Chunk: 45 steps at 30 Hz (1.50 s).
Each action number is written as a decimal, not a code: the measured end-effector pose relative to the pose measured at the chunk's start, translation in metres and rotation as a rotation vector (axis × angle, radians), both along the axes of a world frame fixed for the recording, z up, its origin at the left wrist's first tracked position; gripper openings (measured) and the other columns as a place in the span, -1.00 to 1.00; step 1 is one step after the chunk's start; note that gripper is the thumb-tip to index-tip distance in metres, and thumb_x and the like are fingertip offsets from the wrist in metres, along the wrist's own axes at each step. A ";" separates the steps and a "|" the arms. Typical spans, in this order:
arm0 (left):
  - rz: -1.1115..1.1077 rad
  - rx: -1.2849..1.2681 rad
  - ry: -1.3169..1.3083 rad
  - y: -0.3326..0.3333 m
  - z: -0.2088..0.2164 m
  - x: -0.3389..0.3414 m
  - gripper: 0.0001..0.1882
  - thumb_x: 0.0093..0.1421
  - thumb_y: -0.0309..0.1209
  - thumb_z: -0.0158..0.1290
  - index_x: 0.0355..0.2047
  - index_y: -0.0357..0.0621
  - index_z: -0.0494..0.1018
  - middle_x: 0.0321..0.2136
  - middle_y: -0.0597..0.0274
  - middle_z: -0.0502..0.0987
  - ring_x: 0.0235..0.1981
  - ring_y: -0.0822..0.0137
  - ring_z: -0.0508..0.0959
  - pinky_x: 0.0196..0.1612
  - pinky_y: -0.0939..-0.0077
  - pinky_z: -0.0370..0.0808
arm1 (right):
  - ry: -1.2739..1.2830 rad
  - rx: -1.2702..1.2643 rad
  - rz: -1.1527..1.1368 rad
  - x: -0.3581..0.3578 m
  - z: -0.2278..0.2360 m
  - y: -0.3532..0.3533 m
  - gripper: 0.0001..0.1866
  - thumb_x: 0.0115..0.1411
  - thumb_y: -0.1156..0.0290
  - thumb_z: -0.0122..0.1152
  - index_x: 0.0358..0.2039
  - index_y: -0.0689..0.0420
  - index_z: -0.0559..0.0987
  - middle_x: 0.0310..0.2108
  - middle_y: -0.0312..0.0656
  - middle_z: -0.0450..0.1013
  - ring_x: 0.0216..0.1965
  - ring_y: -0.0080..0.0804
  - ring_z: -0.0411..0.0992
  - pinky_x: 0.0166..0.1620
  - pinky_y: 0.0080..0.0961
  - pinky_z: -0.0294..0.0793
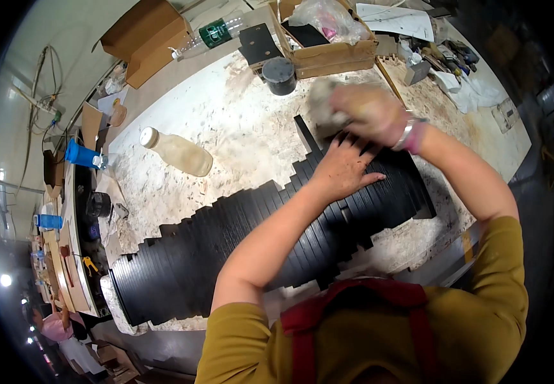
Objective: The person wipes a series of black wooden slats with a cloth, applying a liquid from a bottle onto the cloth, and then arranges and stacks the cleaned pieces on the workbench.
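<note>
A long row of narrow black strips (251, 224), packed side by side with uneven ends, runs across the work table. My left hand (347, 166) lies flat on the strips near the right end, fingers spread. Just beyond it, my right hand (373, 115) is blurred by motion and closed around a greyish-white rag (323, 107). The rag is over the far edge of the strips, its lower side hidden. One strip (304, 133) sticks out beyond the others on the far side, beside the rag.
A bottle of cloudy liquid (178, 152) is on the stained white table (238, 115). Farther back are a dark round tub (279, 75), a cardboard box (334, 59) with plastic inside, and a green-labelled bottle (216, 33). Tools (453, 56) lie far right. Another person (63, 325) is far left.
</note>
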<state>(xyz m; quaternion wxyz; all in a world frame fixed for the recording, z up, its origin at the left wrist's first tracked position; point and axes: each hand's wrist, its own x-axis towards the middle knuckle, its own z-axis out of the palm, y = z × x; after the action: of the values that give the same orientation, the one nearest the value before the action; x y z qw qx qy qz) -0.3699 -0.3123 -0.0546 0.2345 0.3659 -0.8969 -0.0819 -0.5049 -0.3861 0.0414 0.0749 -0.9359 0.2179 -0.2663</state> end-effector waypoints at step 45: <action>0.352 -0.187 0.231 -0.050 0.017 0.052 -0.56 0.22 -0.31 0.01 0.06 -0.30 0.36 0.00 -0.21 0.41 0.03 -0.12 0.43 0.12 0.18 0.34 | 0.054 0.495 -0.956 -0.220 -0.099 0.076 -0.44 0.23 0.10 0.13 0.15 0.16 0.38 0.09 0.02 0.38 0.10 -0.13 0.37 0.14 -0.42 0.33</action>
<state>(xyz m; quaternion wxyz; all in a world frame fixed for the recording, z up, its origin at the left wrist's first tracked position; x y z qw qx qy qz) -0.3179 -0.3623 -0.0375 0.3791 0.4818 -0.7900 0.0023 -0.7250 -0.3104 -0.0577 0.1580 -0.6931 0.6779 -0.1872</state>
